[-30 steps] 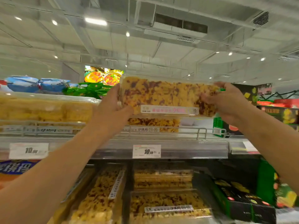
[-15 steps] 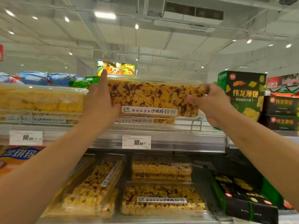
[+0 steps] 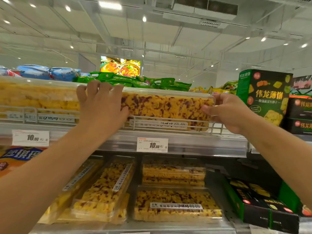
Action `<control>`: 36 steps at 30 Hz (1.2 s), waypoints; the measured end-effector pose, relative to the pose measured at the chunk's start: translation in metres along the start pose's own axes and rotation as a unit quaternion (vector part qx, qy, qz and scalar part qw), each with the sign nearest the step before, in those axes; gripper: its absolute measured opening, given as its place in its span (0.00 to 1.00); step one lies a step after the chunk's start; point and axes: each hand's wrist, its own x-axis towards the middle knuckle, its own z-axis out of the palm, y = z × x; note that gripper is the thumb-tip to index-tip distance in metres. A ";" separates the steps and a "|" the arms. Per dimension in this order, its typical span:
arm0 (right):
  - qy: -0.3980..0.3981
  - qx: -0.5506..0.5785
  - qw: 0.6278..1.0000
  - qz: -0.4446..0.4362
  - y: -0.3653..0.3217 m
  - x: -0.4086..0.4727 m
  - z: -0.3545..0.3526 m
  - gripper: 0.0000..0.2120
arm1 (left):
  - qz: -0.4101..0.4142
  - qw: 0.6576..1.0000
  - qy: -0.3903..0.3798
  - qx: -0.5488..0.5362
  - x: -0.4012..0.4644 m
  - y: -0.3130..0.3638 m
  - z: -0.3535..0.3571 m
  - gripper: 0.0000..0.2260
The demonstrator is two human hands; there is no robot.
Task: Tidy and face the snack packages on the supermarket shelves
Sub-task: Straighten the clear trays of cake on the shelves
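A clear plastic box of yellow snack squares with red flecks (image 3: 165, 106) rests on the upper shelf (image 3: 185, 142), on top of a like box behind the wire rail. My left hand (image 3: 101, 102) grips its left end, fingers curled over the lid. My right hand (image 3: 226, 110) holds the right end, thumb on the front face. Both arms reach up from below.
More yellow snack boxes (image 3: 38, 98) fill the shelf to the left. Black and green cracker cartons (image 3: 265, 97) stand on the right. The lower shelf holds several snack boxes (image 3: 175, 205), some tilted (image 3: 104, 191). Green bags (image 3: 152, 82) lie behind. Price tags (image 3: 152, 144) hang on the rail.
Both hands have lowered the box from the air onto the stack behind the wire rail. My left fingers now curl over its lid.
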 end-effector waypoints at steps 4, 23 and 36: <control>-0.020 -0.059 0.998 -0.007 -0.003 0.000 0.003 0.17 | 0.040 0.999 0.006 -0.019 0.001 -0.007 0.002 0.26; 0.001 -0.241 0.969 -0.044 -0.008 -0.013 0.034 0.35 | 0.053 0.995 0.039 -0.080 -0.007 -0.013 0.028 0.28; 0.049 -0.163 0.982 -0.081 0.008 -0.019 0.037 0.54 | 0.061 0.986 0.108 -0.109 -0.032 -0.004 0.043 0.28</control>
